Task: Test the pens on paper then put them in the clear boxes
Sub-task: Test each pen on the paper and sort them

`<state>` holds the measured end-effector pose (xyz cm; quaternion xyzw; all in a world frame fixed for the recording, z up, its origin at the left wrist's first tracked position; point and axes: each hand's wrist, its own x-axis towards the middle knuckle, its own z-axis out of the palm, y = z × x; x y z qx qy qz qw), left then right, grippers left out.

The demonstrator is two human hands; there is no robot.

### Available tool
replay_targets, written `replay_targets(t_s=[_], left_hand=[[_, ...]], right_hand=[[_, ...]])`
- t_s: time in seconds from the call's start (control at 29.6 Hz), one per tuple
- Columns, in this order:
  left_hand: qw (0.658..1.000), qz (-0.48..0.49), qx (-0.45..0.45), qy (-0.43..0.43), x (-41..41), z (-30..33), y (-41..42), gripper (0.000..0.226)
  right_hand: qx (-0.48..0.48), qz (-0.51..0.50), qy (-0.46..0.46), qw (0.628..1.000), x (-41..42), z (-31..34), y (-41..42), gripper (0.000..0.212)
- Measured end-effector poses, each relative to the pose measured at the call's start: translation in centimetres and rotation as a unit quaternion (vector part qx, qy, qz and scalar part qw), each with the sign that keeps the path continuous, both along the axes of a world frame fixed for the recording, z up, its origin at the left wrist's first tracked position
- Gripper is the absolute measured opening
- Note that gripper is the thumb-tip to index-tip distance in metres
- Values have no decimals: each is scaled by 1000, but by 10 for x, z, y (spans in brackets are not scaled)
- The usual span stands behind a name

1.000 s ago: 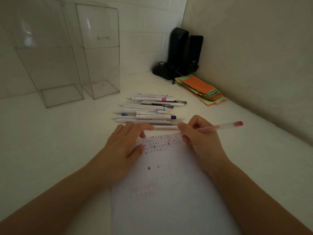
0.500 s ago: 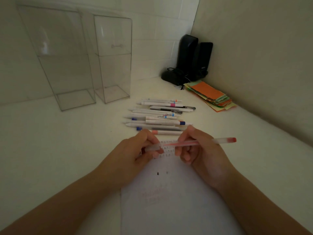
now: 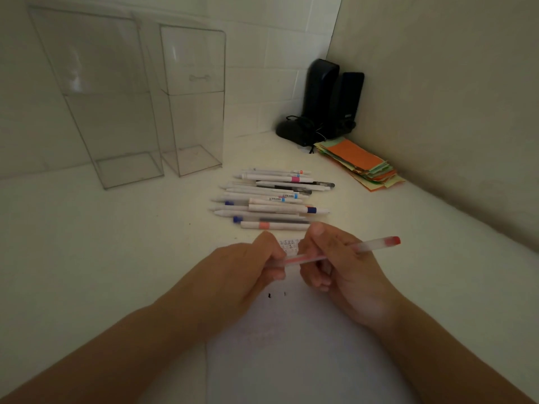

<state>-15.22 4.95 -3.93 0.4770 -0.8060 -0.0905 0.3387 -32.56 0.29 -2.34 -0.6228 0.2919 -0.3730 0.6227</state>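
Red-ended pen [image 3: 326,253] lies crosswise above the paper [image 3: 294,354], gripped at both ends: the left hand [image 3: 242,272] curls its fingers round the near tip end, and the right hand [image 3: 338,266] pinches the barrel between thumb and curled fingers, the red cap end sticking out beyond its knuckles. Just beyond the fingertips sits a row of pens [image 3: 271,196] on the white table [image 3: 102,243]. Farther off, left of the fingers, stand two clear boxes [image 3: 192,100]; to the right lie coloured paper slips [image 3: 361,164] and black speakers [image 3: 329,100].
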Motion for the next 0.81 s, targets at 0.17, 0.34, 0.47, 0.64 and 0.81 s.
replay_targets(t_s=[0.17, 0.34, 0.47, 0.64, 0.81], left_hand=[[999, -28, 26, -11, 0, -5, 1, 7], [999, -37, 23, 7, -2, -2, 6, 9], [999, -23, 37, 14, -10, 1, 7, 12], [995, 92, 8, 43, 15, 10, 2, 26], [943, 318, 86, -51, 52, 9, -2, 21]], right_hand=[[12, 5, -11, 1000, 2, -3, 1, 41], [12, 18, -16, 1000, 4, -2, 2, 39], [8, 49, 14, 999, 8, -1, 2, 34], [-76, -124, 93, 985, -3, 9, -16, 37], [-284, -205, 425, 835, -15, -12, -39, 23]])
